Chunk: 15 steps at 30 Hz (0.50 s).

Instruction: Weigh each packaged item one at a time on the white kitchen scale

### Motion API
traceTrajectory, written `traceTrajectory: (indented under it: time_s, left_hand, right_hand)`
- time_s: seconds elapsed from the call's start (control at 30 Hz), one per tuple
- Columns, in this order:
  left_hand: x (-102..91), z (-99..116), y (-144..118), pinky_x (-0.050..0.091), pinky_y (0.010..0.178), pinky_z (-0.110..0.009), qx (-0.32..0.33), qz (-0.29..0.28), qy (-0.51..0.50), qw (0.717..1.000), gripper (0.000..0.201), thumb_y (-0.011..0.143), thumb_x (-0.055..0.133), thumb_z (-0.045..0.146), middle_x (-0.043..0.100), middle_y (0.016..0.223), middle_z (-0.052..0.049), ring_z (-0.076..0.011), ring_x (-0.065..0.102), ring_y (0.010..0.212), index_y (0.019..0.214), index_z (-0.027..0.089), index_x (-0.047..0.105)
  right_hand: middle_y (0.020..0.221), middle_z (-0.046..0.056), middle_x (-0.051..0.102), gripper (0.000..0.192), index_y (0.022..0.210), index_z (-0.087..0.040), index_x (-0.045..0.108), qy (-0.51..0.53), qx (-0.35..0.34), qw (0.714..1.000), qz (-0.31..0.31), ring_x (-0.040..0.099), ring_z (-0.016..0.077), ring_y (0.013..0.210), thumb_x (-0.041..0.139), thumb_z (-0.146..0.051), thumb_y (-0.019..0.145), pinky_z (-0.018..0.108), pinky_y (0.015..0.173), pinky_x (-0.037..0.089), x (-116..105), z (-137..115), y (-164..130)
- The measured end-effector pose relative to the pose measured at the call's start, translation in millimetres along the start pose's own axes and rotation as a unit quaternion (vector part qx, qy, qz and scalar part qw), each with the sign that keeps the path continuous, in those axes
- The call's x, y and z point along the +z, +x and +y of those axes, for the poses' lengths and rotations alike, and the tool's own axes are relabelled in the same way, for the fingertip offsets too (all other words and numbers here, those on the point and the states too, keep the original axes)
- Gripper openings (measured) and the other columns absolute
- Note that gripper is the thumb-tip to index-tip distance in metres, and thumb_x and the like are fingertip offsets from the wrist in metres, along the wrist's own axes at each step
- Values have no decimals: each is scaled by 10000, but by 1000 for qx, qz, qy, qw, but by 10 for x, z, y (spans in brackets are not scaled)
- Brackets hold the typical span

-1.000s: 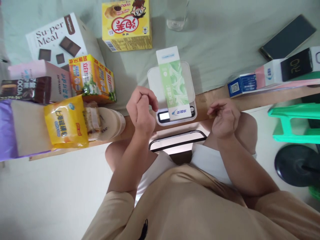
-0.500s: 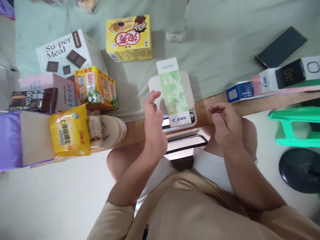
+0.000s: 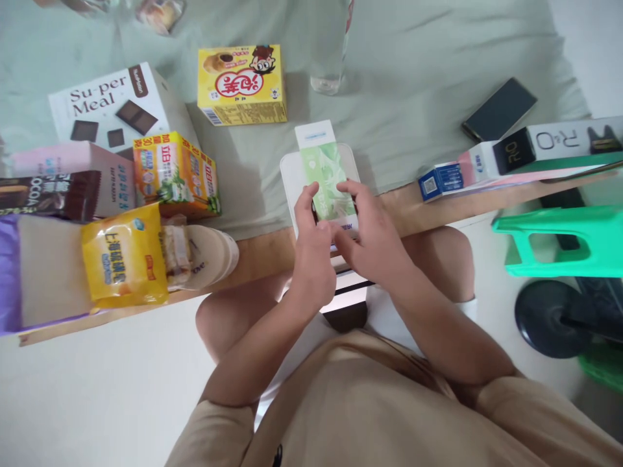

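Green-white carton (image 3: 325,178) lies flat on white scale (image 3: 288,175) at desk's near edge, middle. Left hand (image 3: 311,243) & right hand (image 3: 370,233) both grasping carton's near end, fingers on its sides. Yellow snack box (image 3: 242,84) toward far edge; phone (image 3: 499,109) far right.

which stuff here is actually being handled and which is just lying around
In hand:
- green and white box, lying on the scale
- white scale under it
- left hand and right hand, both on the box's near end

Lying about:
- yellow cartoon box
- Su-per Meal box
- orange box
- yellow packet
- dark phone
- clear bottle
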<state>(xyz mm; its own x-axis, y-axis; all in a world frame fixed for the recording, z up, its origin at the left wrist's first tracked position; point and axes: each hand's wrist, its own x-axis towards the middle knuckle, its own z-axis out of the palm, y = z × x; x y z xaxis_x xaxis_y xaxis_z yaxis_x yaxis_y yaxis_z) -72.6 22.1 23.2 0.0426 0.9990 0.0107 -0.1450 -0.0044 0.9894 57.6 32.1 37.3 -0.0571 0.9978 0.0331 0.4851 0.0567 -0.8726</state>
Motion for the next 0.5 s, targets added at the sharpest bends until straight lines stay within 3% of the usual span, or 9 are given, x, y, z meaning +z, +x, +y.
traceTrajectory:
  time_s: [0.17, 0.3, 0.4, 0.5]
  left_hand:
    - [7, 24, -37, 496, 1258, -438, -5, -9, -4, 1000, 668, 999, 463, 792, 578, 1558, -77, -286, 501, 1558, 1481, 330, 474]
    - [21, 70, -89, 522, 1188, -456, -46, -23, 10, 999, 715, 984, 395, 845, 529, 1606, -92, -305, 446, 1582, 1459, 314, 449]
    - [26, 94, -119, 513, 1186, -466, -43, -47, -6, 998, 678, 997, 396, 825, 560, 1575, -105, -302, 474, 1559, 1428, 304, 457]
    - [19, 94, -131, 490, 1212, -474, -36, -93, -18, 995, 649, 1004, 383, 814, 579, 1551, -99, -278, 553, 1485, 1406, 310, 466]
  right_hand:
    - [1552, 161, 550, 645, 1456, -226, 478, -111, 47, 992, 26, 592, 360, 1399, 653, -386, 857, 575, 1125, 572, 64, -118, 47]
    - [1489, 167, 585, 643, 1482, -247, 509, -240, 92, 966, 21, 643, 355, 1288, 667, -318, 863, 540, 1032, 608, 33, -287, 93]
    - [1413, 152, 635, 665, 1462, -264, 556, -270, 105, 957, 22, 669, 362, 1220, 677, -254, 808, 577, 1007, 608, -99, -288, 108]
    - [1342, 124, 686, 620, 1366, -262, 618, -221, 93, 969, 50, 678, 357, 1228, 688, -270, 750, 621, 1061, 582, -394, -150, 38]
